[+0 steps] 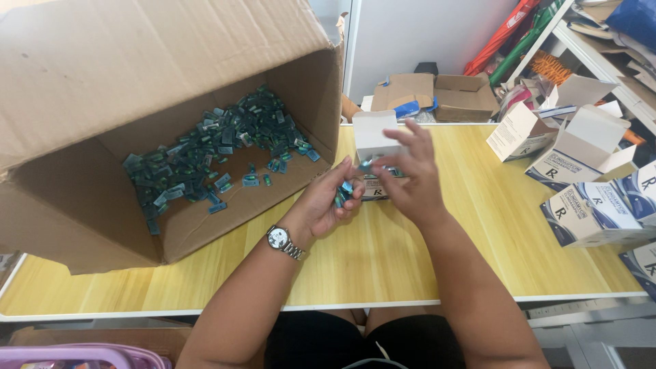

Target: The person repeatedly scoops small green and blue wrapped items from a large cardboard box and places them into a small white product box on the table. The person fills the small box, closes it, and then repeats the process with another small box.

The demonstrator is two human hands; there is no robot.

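The sachets (344, 193) in my left hand (324, 205) feel like nothing to carry, I'd judge: small, thin, light packets, probably slick foil or film, so they could slide off each other if I loosen up. My left fingers are curled shut around a small bunch of them, just above the table (383, 253). My right hand (410, 178) pinches one sachet at its edge between thumb and fingertips, the other fingers spread loose, right in front of the open small box (374, 135). Taking them by a flat edge or corner looks best; squeezing the middle might crease them. They look teal-blue with darker parts, small and rectangular. Many more lie scattered inside the big carton (102, 89) tipped on its side at my left. White boxes (581, 184) stand well apart at my right.
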